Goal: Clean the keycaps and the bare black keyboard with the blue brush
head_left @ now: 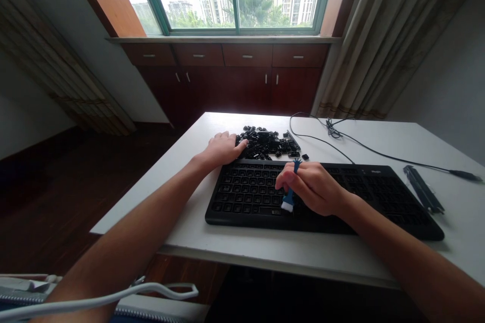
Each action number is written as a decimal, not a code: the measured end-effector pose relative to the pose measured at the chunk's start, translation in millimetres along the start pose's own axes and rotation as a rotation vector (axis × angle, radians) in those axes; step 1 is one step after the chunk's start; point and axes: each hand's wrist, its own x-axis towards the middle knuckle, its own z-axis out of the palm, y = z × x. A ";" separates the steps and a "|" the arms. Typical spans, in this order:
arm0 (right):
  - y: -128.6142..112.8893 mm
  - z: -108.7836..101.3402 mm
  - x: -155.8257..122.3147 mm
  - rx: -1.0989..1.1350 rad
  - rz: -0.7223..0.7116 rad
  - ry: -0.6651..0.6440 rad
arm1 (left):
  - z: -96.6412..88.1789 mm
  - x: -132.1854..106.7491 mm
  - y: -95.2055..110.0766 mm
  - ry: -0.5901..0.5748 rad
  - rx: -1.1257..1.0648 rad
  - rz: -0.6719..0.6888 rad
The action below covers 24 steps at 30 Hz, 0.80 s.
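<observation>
A black keyboard [242, 223] with its keycaps off lies across the white table, its bare key sockets showing. Over its middle, my right hand [316, 186] is closed around a small blue brush [291, 196]. The brush's white bristles point down at the lower rows of sockets. My left hand [224, 148] rests with fingers stretched out at the left side of a heap of loose black keycaps [265, 144], just behind the keyboard's upper left edge. Its fingertips touch the heap's edge, and nothing shows in its grasp.
A black cable [394, 154] runs from the keyboard to the right, with a tied bundle near the back. Long dark strips [422, 189] lie by the keyboard's right end. The white table [182, 192] has its left edge beyond my left arm. A pale cord [151, 287] is below.
</observation>
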 end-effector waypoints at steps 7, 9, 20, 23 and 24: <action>0.3 2.2 1.0 -0.126 -0.012 0.009 | 0.6 -0.3 -0.6 0.007 0.009 0.004; 0.4 3.0 0.8 -0.163 -0.022 0.017 | 0.8 0.0 -0.6 0.005 0.010 0.001; 0.1 0.0 -1.5 -0.070 -0.002 -0.003 | 1.5 0.8 -1.4 0.004 -0.004 0.007; -0.8 -1.3 -1.0 -0.021 0.027 -0.022 | 1.3 1.2 -1.6 0.001 0.000 -0.003; -0.6 -1.3 -0.8 -0.018 0.030 -0.027 | 1.3 1.3 -1.7 0.000 -0.002 -0.004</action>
